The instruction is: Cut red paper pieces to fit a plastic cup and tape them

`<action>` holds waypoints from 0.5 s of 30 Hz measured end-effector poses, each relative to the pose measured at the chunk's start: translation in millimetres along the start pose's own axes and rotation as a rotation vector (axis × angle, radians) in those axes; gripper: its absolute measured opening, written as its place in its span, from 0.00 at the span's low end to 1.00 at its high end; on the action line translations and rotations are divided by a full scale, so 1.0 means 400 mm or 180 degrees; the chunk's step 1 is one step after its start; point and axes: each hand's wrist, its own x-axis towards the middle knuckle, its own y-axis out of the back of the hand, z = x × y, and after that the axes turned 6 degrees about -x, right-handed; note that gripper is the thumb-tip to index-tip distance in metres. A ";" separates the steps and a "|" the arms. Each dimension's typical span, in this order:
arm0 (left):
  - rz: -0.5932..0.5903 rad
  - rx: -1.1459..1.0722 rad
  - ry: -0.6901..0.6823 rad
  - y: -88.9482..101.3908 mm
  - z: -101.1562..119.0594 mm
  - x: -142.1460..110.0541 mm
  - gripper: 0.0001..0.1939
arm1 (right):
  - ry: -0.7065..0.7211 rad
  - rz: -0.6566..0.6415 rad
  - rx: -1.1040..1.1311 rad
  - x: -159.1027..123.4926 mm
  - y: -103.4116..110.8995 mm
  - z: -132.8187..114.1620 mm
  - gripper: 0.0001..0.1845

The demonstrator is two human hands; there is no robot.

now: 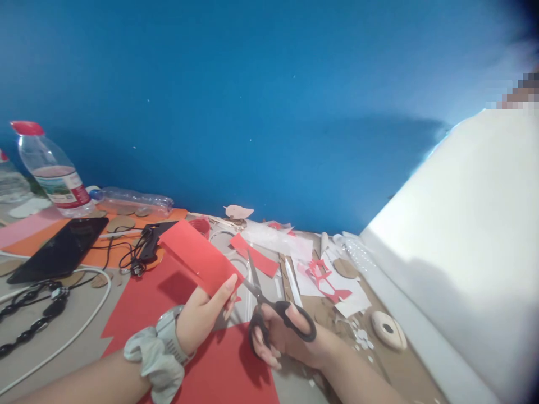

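My left hand (206, 314) pinches the lower right end of a red paper strip (196, 249), thumb on top and fingers beneath. A watch and a pale scrunchie circle that wrist. In my right hand (286, 334) is a pair of scissors (257, 289) with black handles, thumb and fingers through the loops. The blades are parted, and one tip points up and away while the other lies at the strip's right end. Whether that blade touches the paper I cannot tell. Under both hands lies a larger red sheet (231, 365).
To the left stand a red-capped bottle (59, 179), a black phone (61, 249) and a glue gun (154, 241) with its cord. Paper scraps (324, 278) and a white oval object (388, 330) lie at right. A blue wall rises behind; white material slopes up at right.
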 end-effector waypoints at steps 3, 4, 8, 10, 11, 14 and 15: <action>-0.0202 0.0117 0.0032 -0.003 -0.011 -0.005 0.24 | -0.0010 -0.0033 0.0081 -0.019 0.002 0.003 0.31; -0.0284 0.0148 0.0054 -0.003 -0.016 -0.006 0.24 | -0.0012 -0.0047 0.0104 -0.025 0.002 0.006 0.30; -0.0535 0.0242 0.0220 -0.002 -0.033 -0.007 0.25 | -0.0003 -0.0079 0.0165 -0.045 0.011 0.022 0.31; -0.0593 0.0323 0.0305 -0.002 -0.037 -0.006 0.26 | 0.0024 -0.0144 0.0133 -0.049 0.019 0.028 0.33; -0.0615 0.0382 0.0358 -0.002 -0.037 -0.006 0.26 | 0.0039 -0.0181 0.0107 -0.050 0.022 0.030 0.33; -0.0672 0.0553 0.0550 0.001 -0.037 -0.008 0.27 | 0.0045 -0.0230 0.0033 -0.053 0.031 0.028 0.32; -0.0691 0.0582 0.0571 0.003 -0.038 -0.008 0.28 | 0.0019 -0.0241 0.0010 -0.055 0.032 0.026 0.32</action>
